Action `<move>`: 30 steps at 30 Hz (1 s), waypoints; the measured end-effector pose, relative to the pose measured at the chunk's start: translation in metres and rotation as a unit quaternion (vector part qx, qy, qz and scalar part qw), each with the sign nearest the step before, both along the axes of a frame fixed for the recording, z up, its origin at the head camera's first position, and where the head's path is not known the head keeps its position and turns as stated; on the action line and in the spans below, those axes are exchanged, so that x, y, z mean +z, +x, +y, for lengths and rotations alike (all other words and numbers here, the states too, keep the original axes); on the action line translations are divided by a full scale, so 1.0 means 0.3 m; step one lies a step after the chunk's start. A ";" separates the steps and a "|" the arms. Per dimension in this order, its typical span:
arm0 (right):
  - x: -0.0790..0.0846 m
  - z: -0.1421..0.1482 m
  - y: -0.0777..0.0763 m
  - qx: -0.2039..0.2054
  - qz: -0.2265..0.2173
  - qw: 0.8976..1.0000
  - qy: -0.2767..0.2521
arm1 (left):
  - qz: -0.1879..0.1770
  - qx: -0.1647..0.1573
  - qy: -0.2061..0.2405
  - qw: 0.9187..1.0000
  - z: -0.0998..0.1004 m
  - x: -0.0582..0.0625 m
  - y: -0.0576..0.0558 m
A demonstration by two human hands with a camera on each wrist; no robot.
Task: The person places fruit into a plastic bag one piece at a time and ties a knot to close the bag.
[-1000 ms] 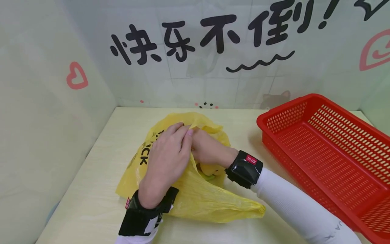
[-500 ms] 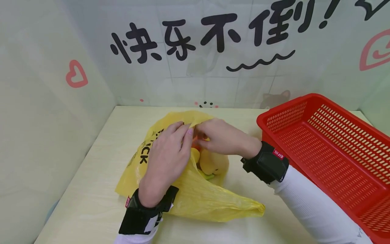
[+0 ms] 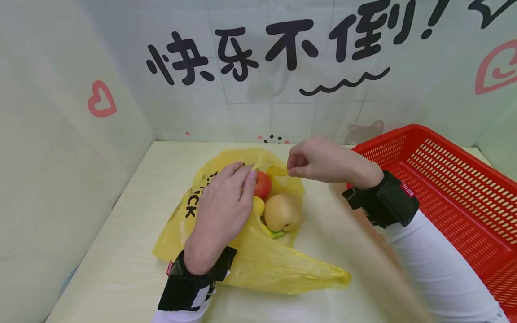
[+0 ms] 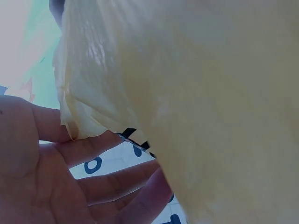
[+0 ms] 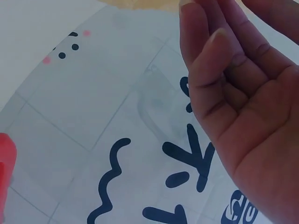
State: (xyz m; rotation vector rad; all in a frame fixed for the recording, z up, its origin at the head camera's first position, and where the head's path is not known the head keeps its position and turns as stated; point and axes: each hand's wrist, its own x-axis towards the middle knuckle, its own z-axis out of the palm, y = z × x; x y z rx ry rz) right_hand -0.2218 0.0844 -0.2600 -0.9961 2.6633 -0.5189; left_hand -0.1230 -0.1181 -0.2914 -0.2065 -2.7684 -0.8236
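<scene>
A yellow plastic bag [image 3: 258,264] with black print lies on the table, its mouth facing right. Inside the mouth show a red apple [image 3: 263,185], a round tan pear [image 3: 283,212], a smaller yellow fruit [image 3: 258,205] and a yellow-green piece [image 3: 271,231] under them. My left hand [image 3: 224,202] holds the bag's upper rim, partly covering the print; in the left wrist view its fingers [image 4: 112,184] run behind the plastic. With thumb and fingertips together, my right hand [image 3: 323,159] pinches the bag's rim above the fruit. In the right wrist view those fingertips [image 5: 187,9] meet its edge.
A red slotted basket [image 3: 440,202] stands at the right, under and beside my right forearm. A pale wall [image 3: 270,116] with black characters rises behind the table [image 3: 121,251]. Another wall closes off the left side.
My right hand has come out of the bag and moved right and up along the rim. The apple and pear are now uncovered. My left hand stays put.
</scene>
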 end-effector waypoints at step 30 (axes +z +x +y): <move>-0.179 -0.049 -0.035 -0.012 -0.044 0.992 0.114 | 0.000 -0.003 -0.006 1.000 0.008 -0.007 -0.005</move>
